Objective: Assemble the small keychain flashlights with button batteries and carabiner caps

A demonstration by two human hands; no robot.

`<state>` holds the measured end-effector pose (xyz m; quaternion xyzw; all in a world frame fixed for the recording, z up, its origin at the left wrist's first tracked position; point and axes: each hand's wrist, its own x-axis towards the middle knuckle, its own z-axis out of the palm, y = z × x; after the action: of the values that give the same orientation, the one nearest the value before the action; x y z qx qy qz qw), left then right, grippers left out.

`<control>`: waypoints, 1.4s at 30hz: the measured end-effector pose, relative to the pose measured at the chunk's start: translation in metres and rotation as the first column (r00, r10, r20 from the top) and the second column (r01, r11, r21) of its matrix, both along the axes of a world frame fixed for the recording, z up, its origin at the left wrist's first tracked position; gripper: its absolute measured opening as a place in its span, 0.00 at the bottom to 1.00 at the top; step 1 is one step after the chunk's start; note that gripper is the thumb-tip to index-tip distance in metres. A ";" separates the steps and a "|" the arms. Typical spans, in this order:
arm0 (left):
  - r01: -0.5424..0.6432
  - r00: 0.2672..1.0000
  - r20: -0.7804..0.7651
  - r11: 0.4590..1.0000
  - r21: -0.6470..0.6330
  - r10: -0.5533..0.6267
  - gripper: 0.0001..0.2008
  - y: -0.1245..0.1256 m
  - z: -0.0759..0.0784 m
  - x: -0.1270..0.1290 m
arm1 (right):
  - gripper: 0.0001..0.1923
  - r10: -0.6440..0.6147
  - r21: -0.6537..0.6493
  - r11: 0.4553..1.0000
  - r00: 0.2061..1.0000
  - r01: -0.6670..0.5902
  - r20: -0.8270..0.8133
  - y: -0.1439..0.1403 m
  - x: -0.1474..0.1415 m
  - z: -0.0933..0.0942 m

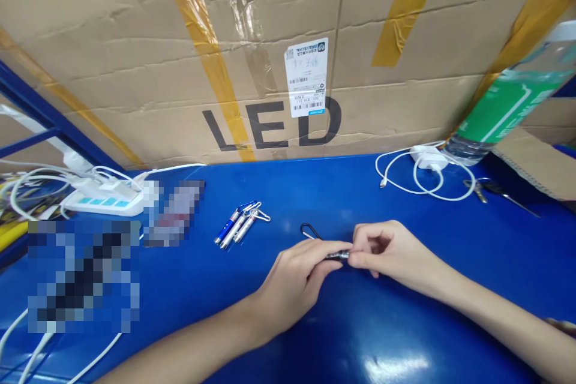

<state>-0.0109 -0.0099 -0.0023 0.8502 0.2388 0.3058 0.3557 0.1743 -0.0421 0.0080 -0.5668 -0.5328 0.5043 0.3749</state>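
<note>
Between my hands is a small black keychain flashlight (pixel 337 256), mostly covered by fingers. A black carabiner clip (pixel 309 231) shows just beyond my left hand and seems to belong to it. My left hand (pixel 297 276) is closed around the flashlight, thumb below and fingers above. The right hand (pixel 382 249) pinches its right end between thumb and fingertips. Farther left on the blue table lie a blue keychain flashlight (pixel 226 229) and two silver keychain flashlights (pixel 233 231), side by side with their clips pointing away from me.
A large cardboard box (pixel 180 96) marked LED walls off the back of the blue table (pixel 351 336). On the left are a power strip (pixel 110 201), white cables and pixelated items. A water bottle (pixel 508 96), a white charger (pixel 429 158) and keys (pixel 480 191) occupy the back right.
</note>
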 end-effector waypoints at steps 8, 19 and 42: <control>-0.050 0.999 0.015 0.997 -0.067 0.051 0.10 0.000 -0.001 0.001 | 0.10 -0.085 0.349 0.936 0.992 0.049 0.089 -0.005 -0.001 0.002; -0.030 0.996 -0.087 0.997 -0.072 0.024 0.10 -0.001 -0.001 -0.001 | 0.09 -0.100 0.744 0.615 0.910 -0.262 0.403 -0.011 0.008 -0.002; -0.033 0.992 -0.121 0.993 -0.114 0.019 0.10 -0.003 0.004 -0.002 | 0.12 0.052 0.610 0.771 0.973 -0.183 0.225 -0.007 0.000 0.007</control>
<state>-0.0130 -0.0132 0.0020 0.8419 0.2880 0.2444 0.3853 0.1747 -0.0489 0.0146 -0.4217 -0.7386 0.2628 0.4556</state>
